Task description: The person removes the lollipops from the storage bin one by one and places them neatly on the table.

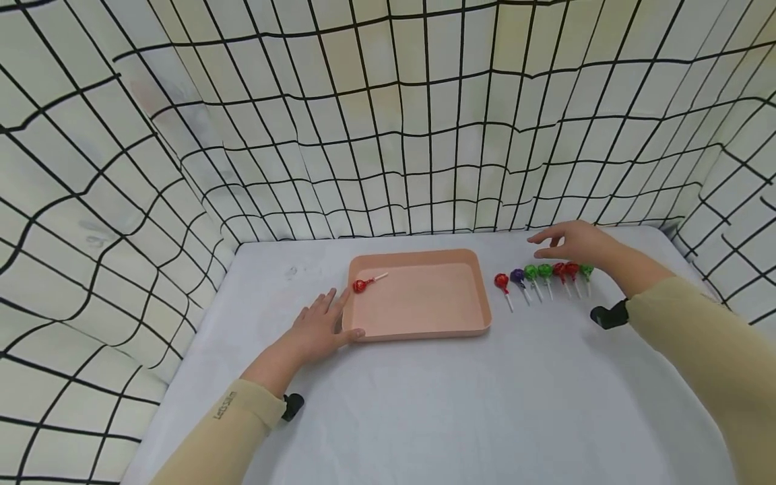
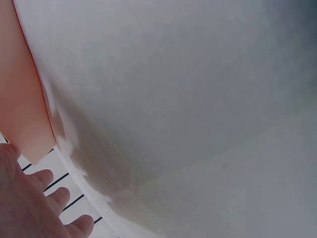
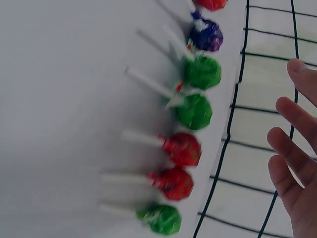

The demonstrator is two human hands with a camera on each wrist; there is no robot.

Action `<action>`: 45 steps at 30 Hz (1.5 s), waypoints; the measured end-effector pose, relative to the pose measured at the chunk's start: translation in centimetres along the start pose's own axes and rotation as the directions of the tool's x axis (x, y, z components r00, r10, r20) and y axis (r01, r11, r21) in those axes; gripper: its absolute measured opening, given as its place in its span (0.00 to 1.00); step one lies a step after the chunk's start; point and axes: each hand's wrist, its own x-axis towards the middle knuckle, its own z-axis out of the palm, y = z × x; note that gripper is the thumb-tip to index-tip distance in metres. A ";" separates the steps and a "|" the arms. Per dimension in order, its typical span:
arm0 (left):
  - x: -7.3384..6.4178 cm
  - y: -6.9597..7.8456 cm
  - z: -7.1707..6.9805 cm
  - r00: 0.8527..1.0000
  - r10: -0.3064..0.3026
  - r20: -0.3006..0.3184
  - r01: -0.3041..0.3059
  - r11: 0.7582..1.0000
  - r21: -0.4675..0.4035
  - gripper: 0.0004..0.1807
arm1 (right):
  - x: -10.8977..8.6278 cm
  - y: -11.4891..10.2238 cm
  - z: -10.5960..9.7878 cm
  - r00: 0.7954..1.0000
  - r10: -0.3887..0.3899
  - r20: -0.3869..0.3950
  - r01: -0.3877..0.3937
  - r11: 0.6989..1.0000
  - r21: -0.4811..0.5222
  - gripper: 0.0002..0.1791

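A pink rectangular tray [image 1: 424, 296] lies on the white cloth, with one red-wrapped lollipop [image 1: 360, 286] inside at its upper left. My left hand [image 1: 318, 329] rests spread at the tray's left edge, thumb along the near corner; the left wrist view shows its fingers beside the tray [image 2: 22, 89]. To the right of the tray runs a row of lollipops: a red one [image 1: 501, 281], a purple one [image 1: 517, 275], then green and red ones, sticks pointing toward me. Above the row's right part hovers my right hand [image 1: 578, 242], holding nothing, fingers loosely bent and apart from the green lollipop [image 3: 166, 219].
A white cloth with black grid lines [image 1: 424, 121] hangs behind the table and along both sides. White cloth [image 1: 412, 404] covers the tabletop. Each wrist carries a small black device, such as the right one [image 1: 609, 315].
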 end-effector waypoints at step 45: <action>-0.1 -0.2 0.1 1.000 -0.011 0.007 0.011 1.000 0.011 0.57 | 9.1 -20.6 6.8 0.852 -0.489 0.189 0.512 0.853 -0.101 0.18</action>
